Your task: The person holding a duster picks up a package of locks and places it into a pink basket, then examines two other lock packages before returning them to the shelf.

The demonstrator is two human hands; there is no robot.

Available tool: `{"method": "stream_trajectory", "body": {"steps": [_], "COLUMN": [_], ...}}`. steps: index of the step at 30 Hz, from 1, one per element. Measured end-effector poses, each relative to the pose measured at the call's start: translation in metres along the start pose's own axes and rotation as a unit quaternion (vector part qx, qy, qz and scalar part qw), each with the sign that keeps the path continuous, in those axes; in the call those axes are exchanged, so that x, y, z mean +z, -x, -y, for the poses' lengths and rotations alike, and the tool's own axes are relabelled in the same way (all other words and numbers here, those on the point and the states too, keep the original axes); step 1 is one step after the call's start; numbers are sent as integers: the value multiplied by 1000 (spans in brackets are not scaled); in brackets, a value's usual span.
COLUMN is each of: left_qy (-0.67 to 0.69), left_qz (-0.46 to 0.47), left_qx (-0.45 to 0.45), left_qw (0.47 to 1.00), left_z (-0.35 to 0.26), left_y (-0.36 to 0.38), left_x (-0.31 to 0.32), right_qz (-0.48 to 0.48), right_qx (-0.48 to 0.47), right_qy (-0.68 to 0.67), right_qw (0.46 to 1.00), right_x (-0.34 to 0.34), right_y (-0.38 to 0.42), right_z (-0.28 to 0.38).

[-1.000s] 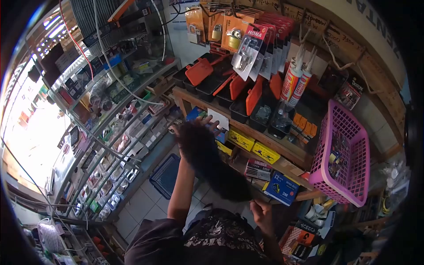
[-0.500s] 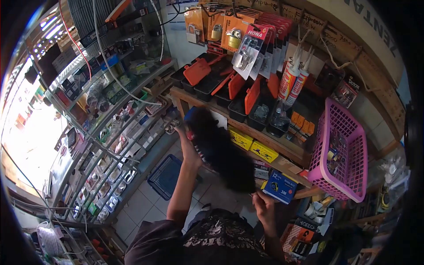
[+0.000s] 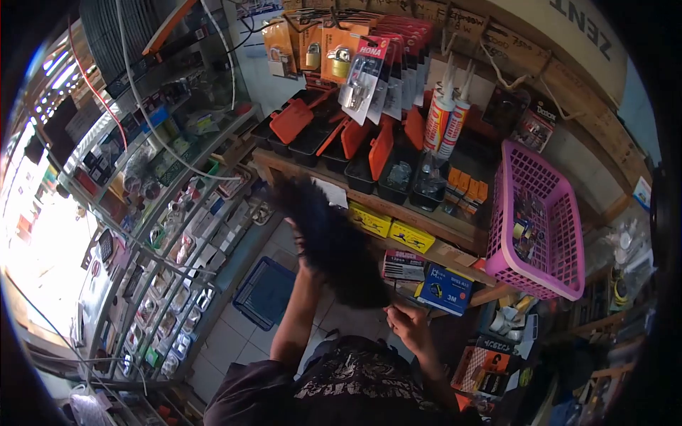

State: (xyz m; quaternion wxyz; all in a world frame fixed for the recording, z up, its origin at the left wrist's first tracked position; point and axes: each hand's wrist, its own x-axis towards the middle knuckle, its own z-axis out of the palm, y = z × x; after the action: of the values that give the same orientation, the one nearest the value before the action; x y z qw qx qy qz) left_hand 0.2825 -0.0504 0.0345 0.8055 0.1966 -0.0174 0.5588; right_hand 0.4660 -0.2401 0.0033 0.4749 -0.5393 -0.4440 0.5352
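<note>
A fluffy black duster (image 3: 334, 238) slants across the middle of the view, its outline smeared by motion. My right hand (image 3: 406, 325) is closed around its thin handle at the lower end. Beside and partly behind the dark fibres is my left hand (image 3: 304, 257), raised with its fingers curled. Whatever those fingers hold is covered by the duster.
Black bins with orange lids (image 3: 369, 153) line a wooden shelf beneath hanging padlock packs (image 3: 337, 60). Sealant tubes (image 3: 444, 117) stand beside them. A pink basket (image 3: 506, 213) is at right, a blue basket (image 3: 259, 295) on the floor, and stocked glass shelving (image 3: 170, 248) at left.
The duster has shifted left over my left hand, covering the red and metallic bits seen near it before. My right hand has moved slightly left. The view has turned a little right.
</note>
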Motion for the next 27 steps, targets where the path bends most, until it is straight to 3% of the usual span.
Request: {"method": "stream_trajectory", "body": {"steps": [5,8,10,12,13,15,16,18,19,20,22,24,26,27], "left_qy": [-57,-44,-58,-71,-62,-41,-39,-46,-60,-59,-220,-165,-54,-96], "left_qz": [-49,-108,-125,-138,-45,139,139,-21,-86,-87,-100,-93,-95,-146], "left_qx": [71,41,36,35,15,-22,-23,32,21,19,156,99,6,-3], "left_qw": [995,992,990,987,997,989,989,998,994,994,958,977,994,985], "left_z": [-57,-36,-7,6,3,-3,-4,-14,-15,-11,3,1,-4,-5], "left_y": [-15,-5,-5,-5,-8,-14,-11,-3,-6,-9,-17,-16,-12,-9], "left_x": [-26,22,4,-30,-53,-68,-62,-2,-2,-6,-15,-17,-14,-1], "right_qz": [-5,-35,-65,-29,-14,-2,16,-20,-49,-78,-82,-62,-133,-123], "right_qx": [40,22,24,-69,6,6,12,12,-38,-88,-56,-28,-49,-80], "right_qy": [1,-1,-22,48,-14,24,63,48,71,93,64,152,133,151], "right_qw": [999,999,997,996,1000,1000,998,999,996,989,993,986,981,978], "right_x": [-24,-23,-11,-8,-11,-25,-32,-37,-36,-32,-23,-28,-32,-35], "right_y": [28,17,8,-2,2,11,16,17,15,15,21,27,37,47], "right_z": [-14,-5,8,1,-5,2,4,-1,-7,-6,3,8,6,21]}}
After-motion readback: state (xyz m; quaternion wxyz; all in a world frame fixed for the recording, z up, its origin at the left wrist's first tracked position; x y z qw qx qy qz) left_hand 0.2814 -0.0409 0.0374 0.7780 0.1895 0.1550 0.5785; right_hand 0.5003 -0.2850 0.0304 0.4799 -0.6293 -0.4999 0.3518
